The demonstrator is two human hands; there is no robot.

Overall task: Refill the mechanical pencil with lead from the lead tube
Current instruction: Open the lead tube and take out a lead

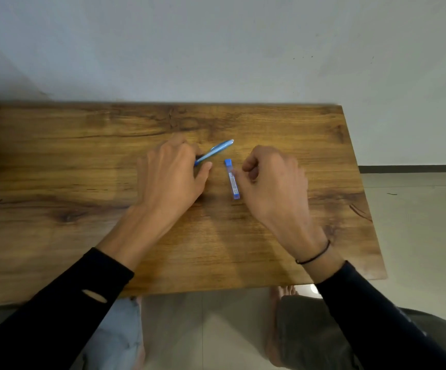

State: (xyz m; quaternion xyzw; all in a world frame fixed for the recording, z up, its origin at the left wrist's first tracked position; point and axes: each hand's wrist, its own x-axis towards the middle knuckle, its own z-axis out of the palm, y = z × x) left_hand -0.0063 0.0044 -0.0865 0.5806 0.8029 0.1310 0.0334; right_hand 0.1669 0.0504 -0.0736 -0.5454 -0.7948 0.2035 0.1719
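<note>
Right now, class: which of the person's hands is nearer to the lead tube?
The right hand: its fingertips are at the lead tube's right side. The left hand is farther left, on the mechanical pencil.

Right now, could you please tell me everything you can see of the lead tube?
The lead tube is a slim, clear plastic-looking case with a blue cap at its far end, a blue near end and a printed label along it. It lies flat on the wooden table, pointing roughly away from the person. The right hand seems to touch its right side.
</note>
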